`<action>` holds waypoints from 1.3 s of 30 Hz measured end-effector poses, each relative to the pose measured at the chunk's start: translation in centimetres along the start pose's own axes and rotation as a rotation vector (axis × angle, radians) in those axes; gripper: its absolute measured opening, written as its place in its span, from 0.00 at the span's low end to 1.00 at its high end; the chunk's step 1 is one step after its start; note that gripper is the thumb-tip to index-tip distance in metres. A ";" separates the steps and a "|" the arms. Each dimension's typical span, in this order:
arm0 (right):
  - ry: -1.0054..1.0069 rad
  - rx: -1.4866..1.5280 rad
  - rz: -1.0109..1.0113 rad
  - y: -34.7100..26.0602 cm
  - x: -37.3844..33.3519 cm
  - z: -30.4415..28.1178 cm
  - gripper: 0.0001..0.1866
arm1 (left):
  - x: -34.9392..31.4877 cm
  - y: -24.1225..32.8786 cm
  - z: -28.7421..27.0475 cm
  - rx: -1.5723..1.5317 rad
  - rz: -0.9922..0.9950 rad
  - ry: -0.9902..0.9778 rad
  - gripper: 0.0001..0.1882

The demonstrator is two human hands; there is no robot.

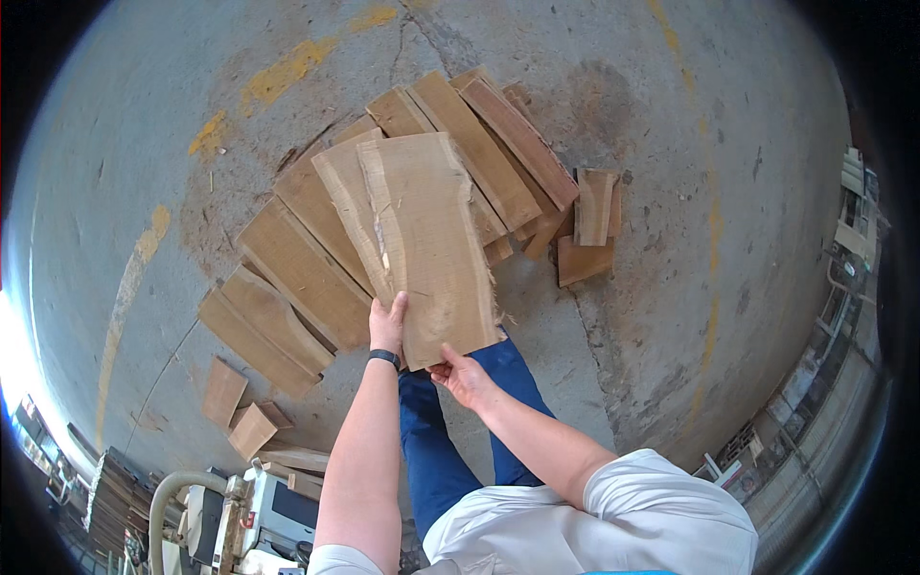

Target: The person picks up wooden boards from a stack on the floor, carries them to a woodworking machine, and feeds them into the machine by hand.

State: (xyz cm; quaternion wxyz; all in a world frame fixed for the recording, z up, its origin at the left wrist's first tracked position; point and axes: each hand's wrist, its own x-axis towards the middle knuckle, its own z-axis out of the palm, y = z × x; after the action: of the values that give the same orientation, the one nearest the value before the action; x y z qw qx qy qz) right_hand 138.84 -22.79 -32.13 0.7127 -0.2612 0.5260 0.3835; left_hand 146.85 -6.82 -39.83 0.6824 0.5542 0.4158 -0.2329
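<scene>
A wide wooden plank (433, 235) with rough, wavy long edges is held out in front of my legs. My left hand (387, 328), a dark band at its wrist, is closed on the plank's left edge near the lower corner. My right hand (464, 378) pinches the near end from below right, its thumb on top and its other fingers partly hidden. Just left of the held plank lies a narrower-looking plank (347, 196), partly covered by it. Whether the two touch I cannot tell.
Several planks (302, 271) fan out on the concrete floor to the left, and more planks (474, 144) lie behind. Short offcuts (596, 206) sit at the right, other offcuts (224, 391) at the lower left. A machine with a hose (177, 484) stands near my left side.
</scene>
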 end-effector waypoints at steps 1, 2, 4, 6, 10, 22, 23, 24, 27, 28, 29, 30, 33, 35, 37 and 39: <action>-0.006 0.131 -0.005 -0.6 -0.6 0.4 0.18 | -0.1 -0.1 -0.7 -0.041 -0.025 0.022 0.27; -0.011 0.262 -0.009 -1.3 -1.3 0.7 0.19 | -0.1 0.0 -1.5 0.163 -0.025 0.128 0.26; -0.024 0.151 -0.042 -2.9 -2.8 1.0 0.20 | -0.2 0.0 -3.7 0.203 -0.036 0.133 0.26; -0.030 -0.004 -0.131 -4.7 -4.4 0.4 0.21 | -1.4 0.7 -4.8 0.276 -0.016 0.131 0.27; 0.002 0.033 -0.370 -7.4 -7.7 1.4 0.27 | -5.3 1.1 -10.4 0.317 -0.007 0.205 0.33; 0.183 -0.759 -0.999 -4.9 -19.0 5.4 0.22 | -29.1 4.2 -24.0 -1.063 -0.341 -0.567 0.20; 0.152 -0.774 -1.000 -3.7 -20.1 5.5 0.22 | -30.7 3.4 -25.1 -1.076 -0.311 -0.556 0.20; 0.151 -0.713 -0.972 -2.5 -21.5 6.2 0.22 | -32.0 3.5 -25.9 -1.264 -0.270 -0.678 0.20; 0.130 -0.634 -0.941 1.1 -25.0 6.3 0.23 | -36.1 3.8 -27.8 -1.514 -0.159 -0.863 0.19; 0.127 -0.606 -0.896 2.4 -26.0 6.1 0.23 | -37.3 3.5 -28.6 -1.557 -0.126 -0.931 0.19; 0.125 -0.578 -0.851 3.7 -27.0 5.9 0.23 | -38.8 3.2 -29.5 -1.598 -0.092 -0.998 0.18; 0.106 -0.558 -0.785 4.9 -28.2 6.0 0.23 | -40.0 2.7 -30.3 -1.601 -0.066 -1.004 0.18; 0.058 -0.506 -0.750 9.0 -30.9 6.7 0.23 | -43.9 0.9 -32.4 -1.630 0.012 -1.045 0.18; -0.003 -0.524 -0.713 10.4 -31.5 6.4 0.23 | -46.5 -0.8 -33.5 -1.653 0.049 -1.073 0.19; -0.114 -0.495 -0.629 12.9 -32.2 7.1 0.24 | -49.2 -3.1 -34.8 -1.664 0.099 -1.059 0.19; -0.177 -0.538 -0.605 14.5 -33.0 7.8 0.25 | -52.0 -5.3 -35.4 -1.680 0.152 -1.048 0.19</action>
State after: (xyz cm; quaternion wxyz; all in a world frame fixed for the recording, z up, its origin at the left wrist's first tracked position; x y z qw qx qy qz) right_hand 126.21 -17.47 2.13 0.7420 -0.5472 0.2430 0.3016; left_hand 103.37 17.91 -1.33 0.9642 -0.2572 0.0548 -0.0340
